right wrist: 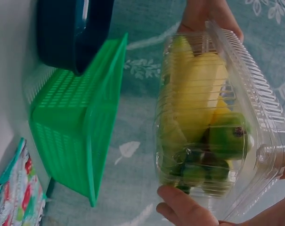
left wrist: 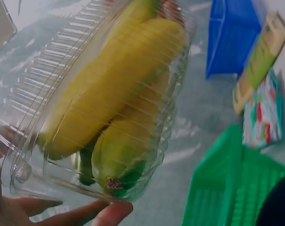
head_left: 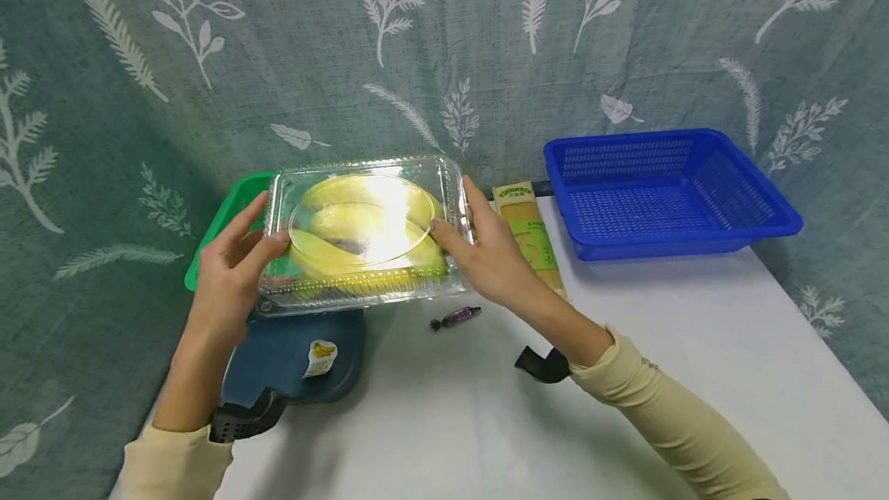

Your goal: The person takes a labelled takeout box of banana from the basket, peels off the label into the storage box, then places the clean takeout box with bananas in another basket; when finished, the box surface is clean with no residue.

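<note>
Above the table, both hands hold up a clear plastic clamshell container (head_left: pixel 457 211) with its lid down. Several yellow bananas (head_left: pixel 354 218) with greenish ends lie inside, partly washed out by glare on the lid. My left hand (head_left: pixel 232 276) grips the container's left end, thumb over the lid edge. At the opposite end, my right hand (head_left: pixel 489 249) grips it with the thumb on top and fingers around the side. Seen from the right wrist, dark green items (right wrist: pixel 194 169) sit beside the bananas; I cannot tell their kind.
Behind the left hand stands a green basket (head_left: pixel 225 214). Nearer is a dark blue tray (head_left: pixel 260 365) with a banana sticker (head_left: pixel 321 358). A wrapped candy (head_left: pixel 458 318), a yellow-green packet (head_left: pixel 531 241) and a blue basket (head_left: pixel 694 241) lie rightward. A colourful packet (right wrist: pixel 22 193) shows beside the green basket.
</note>
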The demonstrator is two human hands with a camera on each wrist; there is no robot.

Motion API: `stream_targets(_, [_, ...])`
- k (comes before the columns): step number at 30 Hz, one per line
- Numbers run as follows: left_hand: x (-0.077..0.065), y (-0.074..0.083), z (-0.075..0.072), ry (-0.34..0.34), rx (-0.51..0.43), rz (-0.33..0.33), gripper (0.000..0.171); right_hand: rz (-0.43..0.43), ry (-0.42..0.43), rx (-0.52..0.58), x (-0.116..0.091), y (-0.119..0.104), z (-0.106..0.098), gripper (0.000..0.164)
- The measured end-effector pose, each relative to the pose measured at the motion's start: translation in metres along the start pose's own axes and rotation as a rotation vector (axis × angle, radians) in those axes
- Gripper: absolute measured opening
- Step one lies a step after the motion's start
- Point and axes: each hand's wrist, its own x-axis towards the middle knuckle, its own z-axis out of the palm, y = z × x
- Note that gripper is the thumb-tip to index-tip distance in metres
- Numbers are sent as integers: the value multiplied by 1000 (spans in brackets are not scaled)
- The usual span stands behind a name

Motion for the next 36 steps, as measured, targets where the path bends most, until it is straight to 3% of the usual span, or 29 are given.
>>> stream_targets(8, [15, -4, -31, 29, -39, 22, 61, -39, -22, 66, 25, 2, 26, 81])
stream_targets(12, [24, -7, -46, 29, -72, -5, 60, -41, -15, 89, 38, 1, 40, 79])
stream_targets(19, [44, -12, -66, 38, -31, -60, 60, -16, 12, 51, 59, -3, 55, 77])
stream_targets(22, [52, -14, -72, 26, 17, -99, 61, 14, 27, 26, 68, -5, 61, 78])
stream_targets(28, [69, -21, -78, 4, 212, -183, 65, 45, 44, -7, 88, -1, 72, 79])
stream_targets(36, [87, -38, -85, 10, 238, -266, 75, 146, -3, -59, 110, 9, 91, 79])
